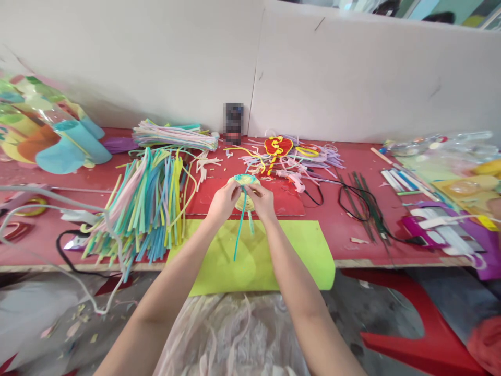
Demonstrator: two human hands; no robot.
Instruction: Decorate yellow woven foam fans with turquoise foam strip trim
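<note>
In the head view, my left hand (225, 200) and my right hand (262, 200) meet above the red board, fingers pinched close together. Between them is a teal pipe cleaner (240, 230), whose loose end hangs down toward me. Both hands also touch the upper part of a round pale-yellow coiled pipe-cleaner piece (247, 202) with a teal edging along its top. A light green stem (251, 223) sticks out below this disc. My fingertips hide where the teal strand meets the disc.
A bright yellow-green sheet (250, 261) overhangs the table's front edge. Pipe cleaner bundles (152, 203) lie at left. A red-and-yellow pipe-cleaner figure (277, 149) and a pink glue gun (293, 179) are behind the board. Black cable (362, 190) loops at right.
</note>
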